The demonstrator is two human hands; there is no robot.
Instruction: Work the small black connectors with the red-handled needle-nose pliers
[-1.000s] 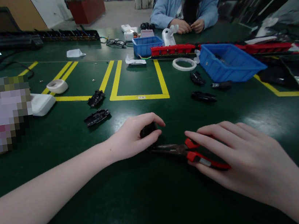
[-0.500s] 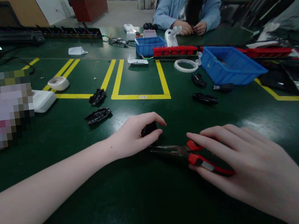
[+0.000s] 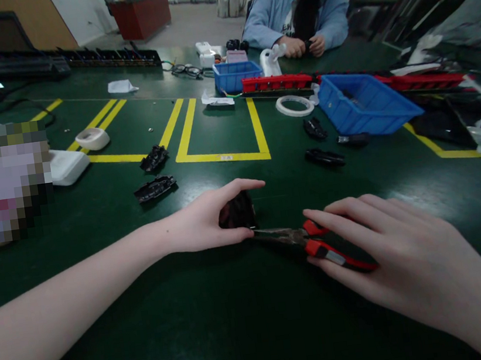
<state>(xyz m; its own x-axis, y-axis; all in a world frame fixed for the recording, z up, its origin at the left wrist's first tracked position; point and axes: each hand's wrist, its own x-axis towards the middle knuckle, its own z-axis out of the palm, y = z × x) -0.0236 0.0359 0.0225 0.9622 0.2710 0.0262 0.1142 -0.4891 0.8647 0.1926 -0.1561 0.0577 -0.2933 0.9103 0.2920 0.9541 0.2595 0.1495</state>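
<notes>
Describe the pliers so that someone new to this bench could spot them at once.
On the green table, look at the near edge, below the yellow taped rectangle. The pliers lie there under the right hand, their dark nose pointing at the black part pinched in the left hand. Their red handles are unique on this near side.

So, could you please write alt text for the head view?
A left hand grips a small black part on a green table, while the right hand holds red-handled pliers whose tips touch the part. Across the table, another person works.
</notes>
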